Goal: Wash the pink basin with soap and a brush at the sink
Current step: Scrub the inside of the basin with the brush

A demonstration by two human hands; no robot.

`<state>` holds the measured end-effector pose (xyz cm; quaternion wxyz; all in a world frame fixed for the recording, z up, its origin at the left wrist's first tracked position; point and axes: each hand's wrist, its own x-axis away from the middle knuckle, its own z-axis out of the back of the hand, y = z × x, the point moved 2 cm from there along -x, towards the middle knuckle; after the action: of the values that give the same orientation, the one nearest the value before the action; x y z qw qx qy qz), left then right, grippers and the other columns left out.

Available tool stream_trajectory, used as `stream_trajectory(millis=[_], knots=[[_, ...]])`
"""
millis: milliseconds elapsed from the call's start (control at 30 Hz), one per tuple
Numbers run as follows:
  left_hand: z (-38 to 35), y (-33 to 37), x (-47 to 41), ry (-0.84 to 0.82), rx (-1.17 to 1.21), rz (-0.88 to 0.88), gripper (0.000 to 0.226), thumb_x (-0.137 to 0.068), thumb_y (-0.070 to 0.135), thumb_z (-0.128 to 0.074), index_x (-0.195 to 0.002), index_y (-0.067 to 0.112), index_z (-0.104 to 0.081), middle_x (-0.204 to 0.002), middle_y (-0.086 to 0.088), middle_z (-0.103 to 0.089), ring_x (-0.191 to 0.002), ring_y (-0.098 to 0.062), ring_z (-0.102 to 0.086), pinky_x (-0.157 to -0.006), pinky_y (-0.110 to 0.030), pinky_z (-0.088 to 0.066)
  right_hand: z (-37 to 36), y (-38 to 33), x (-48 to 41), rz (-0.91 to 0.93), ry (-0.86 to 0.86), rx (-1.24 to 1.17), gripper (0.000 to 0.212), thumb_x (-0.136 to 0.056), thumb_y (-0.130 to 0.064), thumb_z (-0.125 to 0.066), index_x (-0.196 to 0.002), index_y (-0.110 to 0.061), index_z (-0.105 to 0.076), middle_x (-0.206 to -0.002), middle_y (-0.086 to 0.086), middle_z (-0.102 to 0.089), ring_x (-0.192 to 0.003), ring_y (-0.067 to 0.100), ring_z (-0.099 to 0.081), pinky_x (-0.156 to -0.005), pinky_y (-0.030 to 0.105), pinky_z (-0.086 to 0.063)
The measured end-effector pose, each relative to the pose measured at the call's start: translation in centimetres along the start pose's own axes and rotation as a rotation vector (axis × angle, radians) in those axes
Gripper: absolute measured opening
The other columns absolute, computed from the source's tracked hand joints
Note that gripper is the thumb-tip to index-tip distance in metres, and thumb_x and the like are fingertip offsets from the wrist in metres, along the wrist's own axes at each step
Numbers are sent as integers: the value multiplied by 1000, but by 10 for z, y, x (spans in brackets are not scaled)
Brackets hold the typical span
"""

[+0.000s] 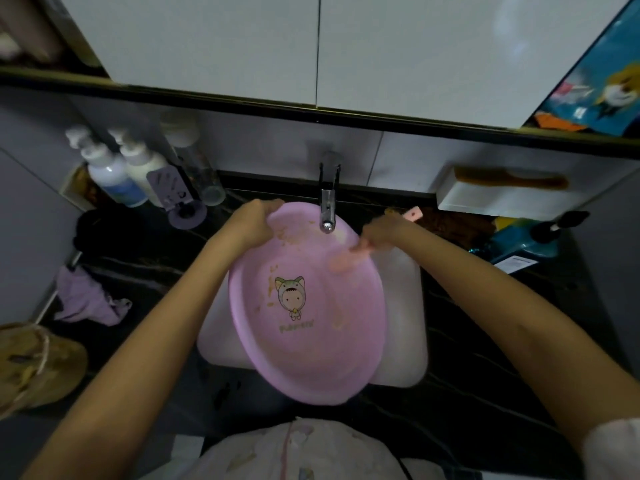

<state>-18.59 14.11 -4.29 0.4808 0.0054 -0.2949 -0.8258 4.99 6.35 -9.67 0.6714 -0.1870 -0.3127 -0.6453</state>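
Pink basin [311,317] aslant, long axis far-left to near-right; left fingers [272,205] round its rim [298,206], right fingers [369,241] seemingly round brush [343,263].

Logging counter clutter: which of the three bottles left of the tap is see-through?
The clear plastic bottle with a white cap, rightmost of the three. The blue-labelled white pump bottle and the cream pump bottle beside it are opaque.

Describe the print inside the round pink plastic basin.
Basin print: cartoon child in greenish eared hood, green lettering beneath; head view.
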Motion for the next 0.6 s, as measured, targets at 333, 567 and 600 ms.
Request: stream_trajectory(millis=[333, 567, 600], knots=[[-1, 1, 2, 12, -10, -23, 66, -80, -6, -53, -139, 22, -45, -132, -10, -56, -120, -29, -53, -99, -38, -45, -17, 8, -3, 51, 57, 66, 43, -98, -50, -34, -122, -24, -57, -87, 2, -58, -77, 19, -57, -60, 26, -35], [-2, -3, 3, 19, -10, -9, 68, -80, -6, -54, -140, 23, -44, -135, -9, -54, -122, -29, -51, -101, -38, -44, -47, 8, 2, -83, -199, -280, 50, -91, -62, -40, -95, -19, -63, -85, 0, -56, -79, 19, -54, -61, 25, -33], [-3, -3, 2, 19, -8, -5, 68, -80, -5, -55, -141, 23, -43, -136, -9, -53, -123, -29, -50, -102, -38, -43, -45, 9, 5, -83, -214, -294, 51, -89, -65, -40, -91, -19, -63, -84, -1, -55, -78, 18, -52, -61, 25, -33]])
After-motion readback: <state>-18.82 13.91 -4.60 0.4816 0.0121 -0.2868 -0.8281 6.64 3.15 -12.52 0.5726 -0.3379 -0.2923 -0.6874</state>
